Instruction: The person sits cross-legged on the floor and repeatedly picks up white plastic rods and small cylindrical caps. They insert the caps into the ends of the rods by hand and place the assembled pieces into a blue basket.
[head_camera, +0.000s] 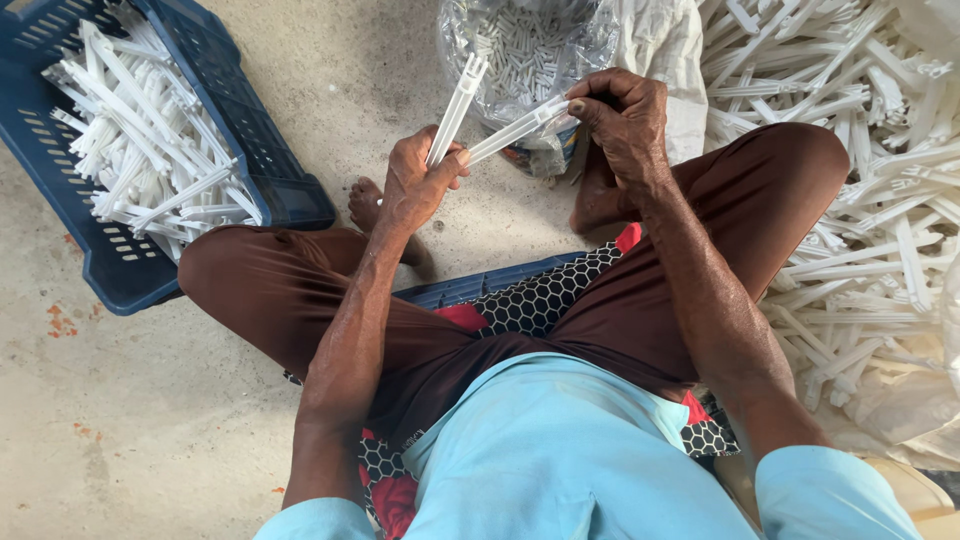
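Observation:
My left hand (415, 185) grips a long white plastic strip (456, 108) that points up and away from me. A second white plastic strip (515, 130) runs from my left hand to my right hand (622, 118), which pinches its far end between thumb and fingers. The two strips meet in a V at my left palm. Both hands are held above my feet and knees; I sit low with brown trousers and a light blue shirt.
A blue plastic crate (255, 150) at the left holds several white strips. A clear bag (530, 45) of small white pieces stands ahead. A large heap of white strips (860, 170) lies on sacking at the right. The floor is bare concrete (150, 400).

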